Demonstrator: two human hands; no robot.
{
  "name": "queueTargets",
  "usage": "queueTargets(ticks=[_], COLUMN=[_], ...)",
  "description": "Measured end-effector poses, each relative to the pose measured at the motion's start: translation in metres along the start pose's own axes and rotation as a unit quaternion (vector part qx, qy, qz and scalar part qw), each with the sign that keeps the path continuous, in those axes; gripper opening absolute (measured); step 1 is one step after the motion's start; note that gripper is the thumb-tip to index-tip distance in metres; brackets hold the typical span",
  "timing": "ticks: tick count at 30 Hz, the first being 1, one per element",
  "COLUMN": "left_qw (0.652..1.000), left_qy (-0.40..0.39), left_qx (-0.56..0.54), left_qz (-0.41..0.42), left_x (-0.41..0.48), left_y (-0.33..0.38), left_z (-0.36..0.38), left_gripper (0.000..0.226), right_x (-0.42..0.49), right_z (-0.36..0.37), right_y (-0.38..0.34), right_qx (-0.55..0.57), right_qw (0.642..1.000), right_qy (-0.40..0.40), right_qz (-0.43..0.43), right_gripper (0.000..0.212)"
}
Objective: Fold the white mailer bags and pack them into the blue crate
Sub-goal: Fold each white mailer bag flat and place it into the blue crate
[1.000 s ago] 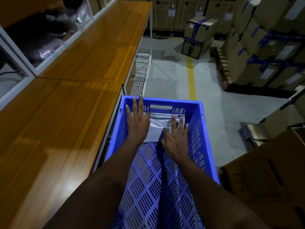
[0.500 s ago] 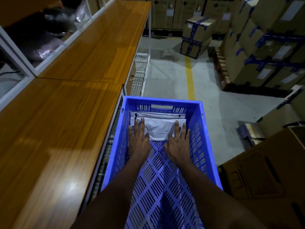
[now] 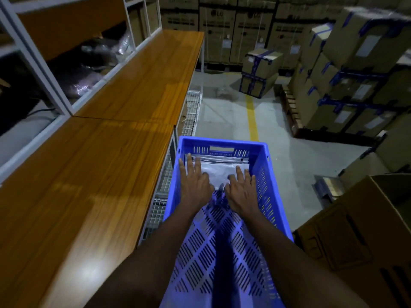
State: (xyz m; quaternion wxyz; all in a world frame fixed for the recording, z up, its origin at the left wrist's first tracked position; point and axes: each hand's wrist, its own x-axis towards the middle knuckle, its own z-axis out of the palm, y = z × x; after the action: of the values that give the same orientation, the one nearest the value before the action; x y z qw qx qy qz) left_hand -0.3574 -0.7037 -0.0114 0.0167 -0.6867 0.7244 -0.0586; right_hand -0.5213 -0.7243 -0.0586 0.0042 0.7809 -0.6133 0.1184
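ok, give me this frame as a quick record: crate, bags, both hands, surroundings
crate: blue, slotted, on the floor right of the bench
bags: white, folded, lying flat at the crate's far end
left hand: inside the crate, fingers straight, pressing the bags' left side
right hand: inside the crate, fingers straight, pressing the bags' right side
bench: wooden top, left of the crate
boxes: cardboard, blue tape, stacked on the right and at the back
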Motion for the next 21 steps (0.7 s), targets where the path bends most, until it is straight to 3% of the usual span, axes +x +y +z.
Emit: queueTargets(ticks=[8,18,21], left_qw=[0.985,0.964,0.951], left_qy=[0.145,0.078,0.094], left_qx=[-0.062,-0.050,-0.066], left_qz=[-0.068,-0.249,-0.286], left_x=[-0.103,-0.333,-0.405], left_y=[-0.080,-0.214,-0.250], left_z=[-0.075,-0.072,-0.049], left_gripper=[0.068,0.074,0.068], right_x=[-0.051,-0.175,-0.218], right_z=[-0.078,-0.087,-0.072], right_y=[-0.118,-0.337,-0.393], right_qx=[0.065,0.122,0.139], right_qw=[0.993,0.963,0.946], right_qy=[0.080,0.003,-0.030], right_qz=[-0.058,-0.240,-0.291], right_gripper=[0.058,0.070,0.068])
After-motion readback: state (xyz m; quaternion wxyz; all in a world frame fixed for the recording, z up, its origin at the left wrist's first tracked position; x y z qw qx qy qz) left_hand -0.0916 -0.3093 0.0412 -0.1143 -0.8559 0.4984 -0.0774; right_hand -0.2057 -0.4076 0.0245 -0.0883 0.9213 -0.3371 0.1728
